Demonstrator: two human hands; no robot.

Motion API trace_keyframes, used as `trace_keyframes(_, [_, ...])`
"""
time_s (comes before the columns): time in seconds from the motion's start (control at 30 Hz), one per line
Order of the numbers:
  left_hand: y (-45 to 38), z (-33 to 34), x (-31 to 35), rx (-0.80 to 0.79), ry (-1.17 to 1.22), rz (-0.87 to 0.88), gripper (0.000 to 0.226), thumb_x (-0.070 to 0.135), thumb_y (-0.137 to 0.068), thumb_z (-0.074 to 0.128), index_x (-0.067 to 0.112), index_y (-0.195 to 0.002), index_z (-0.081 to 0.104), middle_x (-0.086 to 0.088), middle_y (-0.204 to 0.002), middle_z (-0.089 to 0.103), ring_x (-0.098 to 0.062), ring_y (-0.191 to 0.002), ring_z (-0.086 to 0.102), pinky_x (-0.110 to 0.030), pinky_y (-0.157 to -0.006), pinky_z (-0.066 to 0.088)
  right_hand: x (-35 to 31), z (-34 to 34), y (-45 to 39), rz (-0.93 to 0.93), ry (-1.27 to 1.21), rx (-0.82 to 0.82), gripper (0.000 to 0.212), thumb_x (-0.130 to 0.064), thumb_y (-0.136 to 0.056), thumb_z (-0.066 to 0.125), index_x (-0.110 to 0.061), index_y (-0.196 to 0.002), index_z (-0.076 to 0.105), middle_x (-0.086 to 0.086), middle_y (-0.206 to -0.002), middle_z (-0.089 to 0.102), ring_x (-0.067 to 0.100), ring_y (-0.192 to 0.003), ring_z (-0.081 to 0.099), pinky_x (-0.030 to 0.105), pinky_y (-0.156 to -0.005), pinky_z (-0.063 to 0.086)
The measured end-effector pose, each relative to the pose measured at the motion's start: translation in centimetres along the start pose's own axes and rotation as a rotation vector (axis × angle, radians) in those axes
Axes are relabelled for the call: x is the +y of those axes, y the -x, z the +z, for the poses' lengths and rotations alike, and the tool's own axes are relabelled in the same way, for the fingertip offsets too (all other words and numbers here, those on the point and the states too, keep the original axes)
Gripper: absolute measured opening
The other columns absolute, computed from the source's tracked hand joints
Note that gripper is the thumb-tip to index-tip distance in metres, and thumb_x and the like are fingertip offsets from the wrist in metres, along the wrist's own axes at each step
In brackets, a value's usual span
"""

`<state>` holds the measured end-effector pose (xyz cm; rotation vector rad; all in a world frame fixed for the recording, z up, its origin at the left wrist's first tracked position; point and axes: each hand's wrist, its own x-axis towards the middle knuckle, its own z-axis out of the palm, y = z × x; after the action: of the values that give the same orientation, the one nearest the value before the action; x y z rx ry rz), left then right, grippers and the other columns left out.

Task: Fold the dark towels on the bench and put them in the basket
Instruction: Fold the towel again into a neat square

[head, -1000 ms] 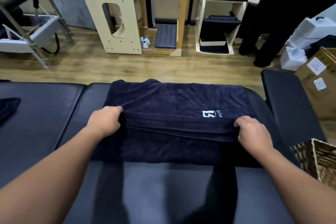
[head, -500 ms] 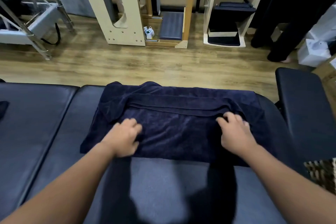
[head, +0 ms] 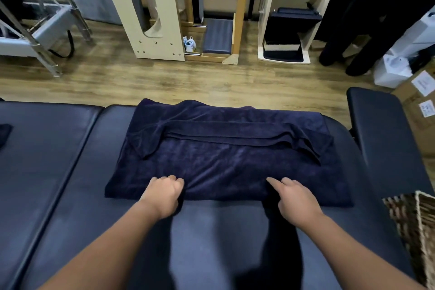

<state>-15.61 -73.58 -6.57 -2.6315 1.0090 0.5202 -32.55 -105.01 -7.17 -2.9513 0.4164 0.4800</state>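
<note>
A dark navy towel [head: 226, 158] lies partly folded across the black padded bench [head: 58, 172], its far part doubled toward me into a band with rumpled corners. My left hand [head: 163, 194] is curled over the towel's near edge, left of middle, fingers closed on the cloth. My right hand [head: 293, 198] lies on the near edge right of middle, fingers over the cloth and thumb hidden beneath. The woven basket [head: 421, 231] stands at the bench's right end, only its rim and wall showing. A scrap of another dark towel [head: 4, 132] shows at the far left edge.
A second black pad [head: 381, 134] juts out beyond the bench's right end. Across the wood floor stand a cream wooden barrel frame [head: 150, 12], a metal-framed machine [head: 35, 30], a white shelf unit [head: 289, 19], cardboard boxes [head: 421, 101], and a person's dark-clothed legs [head: 367, 30].
Both hands let go of the far fold, slid back over the towel and closed on its near edge. The folded flap now lies flat and the white logo is hidden.
</note>
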Motion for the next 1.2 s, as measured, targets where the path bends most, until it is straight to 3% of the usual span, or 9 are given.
trace_keyframes(0.37, [9.2,4.2,0.9,-0.015,0.126,0.026,0.027,0.014,-0.081,0.050,0.018,-0.108,0.054,-0.001,-0.112,0.061,-0.026,-0.101,0.062,-0.033,-0.074,0.031,-3.6,2.5,8.7,0.054,0.001,-0.013,0.076,-0.008,-0.085,0.050,-0.038,-0.152,0.030,-0.009,-0.114,0.056,0.017,-0.105,0.057,0.024,-0.074,0.039])
trace_keyframes(0.53, [12.8,5.5,1.6,-0.038,0.182,0.030,0.018,0.012,-0.082,0.051,0.020,-0.097,0.046,-0.002,-0.111,0.060,-0.026,-0.101,0.061,-0.035,-0.078,0.034,-4.9,4.3,12.5,0.057,0.024,-0.004,0.078,-0.011,-0.083,0.051,-0.036,-0.155,0.029,-0.009,-0.113,0.054,0.017,-0.102,0.056,0.024,-0.078,0.045])
trace_keyframes(0.63, [13.6,5.5,1.4,-0.046,0.207,0.055,0.021,0.016,-0.082,0.053,0.018,-0.103,0.051,-0.002,-0.111,0.059,-0.026,-0.102,0.061,-0.036,-0.080,0.036,-5.3,4.4,12.9,0.059,0.021,-0.034,0.078,-0.016,-0.081,0.049,-0.036,-0.154,0.029,-0.008,-0.116,0.052,0.019,-0.109,0.054,0.028,-0.083,0.047])
trace_keyframes(0.8, [13.1,4.7,-0.3,-0.061,0.287,0.002,0.018,0.022,-0.085,0.047,0.020,-0.102,0.051,-0.001,-0.112,0.059,-0.027,-0.102,0.061,-0.038,-0.080,0.040,-5.3,3.4,10.8,0.108,-0.169,-0.027,0.046,-0.026,-0.091,0.051,-0.031,-0.136,0.055,-0.010,-0.106,0.049,0.018,-0.108,0.055,0.028,-0.079,0.046])
trace_keyframes(0.93, [11.6,4.2,-2.2,0.108,0.269,-0.233,0.035,0.012,-0.091,0.042,0.015,-0.125,0.036,-0.008,-0.115,0.063,-0.035,-0.098,0.066,-0.039,-0.073,0.042,-5.2,3.1,7.9,0.118,-0.197,0.159,0.029,-0.025,-0.096,0.059,-0.020,-0.124,0.065,-0.008,-0.119,0.048,0.017,-0.100,0.057,0.031,-0.076,0.051])
trace_keyframes(1.03, [10.4,3.7,-4.1,0.175,0.241,-0.394,0.070,0.010,-0.091,0.044,0.008,-0.153,0.011,-0.004,-0.106,0.067,-0.028,-0.091,0.067,-0.039,-0.091,0.045,-4.9,2.5,5.4,0.173,-0.212,0.226,0.052,-0.010,-0.089,0.066,-0.022,-0.137,0.053,-0.001,-0.154,0.030,0.021,-0.077,0.060,0.029,-0.056,0.043])
trace_keyframes(1.1, [9.2,3.4,-5.3,0.143,0.255,-0.462,0.090,0.010,-0.087,0.046,0.010,-0.157,-0.009,0.003,-0.086,0.065,-0.021,-0.071,0.061,-0.041,-0.099,0.046,-4.4,2.1,3.8,0.216,-0.160,0.216,0.076,-0.004,-0.085,0.065,-0.030,-0.150,0.035,0.006,-0.165,0.011,0.018,-0.056,0.053,0.026,-0.043,0.033])
trace_keyframes(1.13, [8.5,3.4,-5.9,0.124,0.263,-0.506,0.086,0.009,-0.084,0.046,0.009,-0.155,-0.003,0.004,-0.079,0.063,-0.021,-0.064,0.056,-0.041,-0.092,0.049,-4.1,2.0,3.1,0.252,-0.125,0.200,0.085,-0.003,-0.085,0.063,-0.034,-0.154,0.026,0.007,-0.166,0.005,0.016,-0.052,0.050,0.026,-0.041,0.031])
trace_keyframes(1.2, [7.3,3.2,-6.8,0.113,0.287,-0.588,0.048,0.009,-0.085,0.045,0.011,-0.131,0.033,-0.001,-0.079,0.063,-0.025,-0.066,0.055,-0.037,-0.076,0.046,-3.3,1.5,1.8,0.317,-0.067,0.175,0.086,-0.004,-0.086,0.060,-0.034,-0.156,0.019,0.010,-0.166,0.006,0.019,-0.060,0.055,0.028,-0.047,0.037])
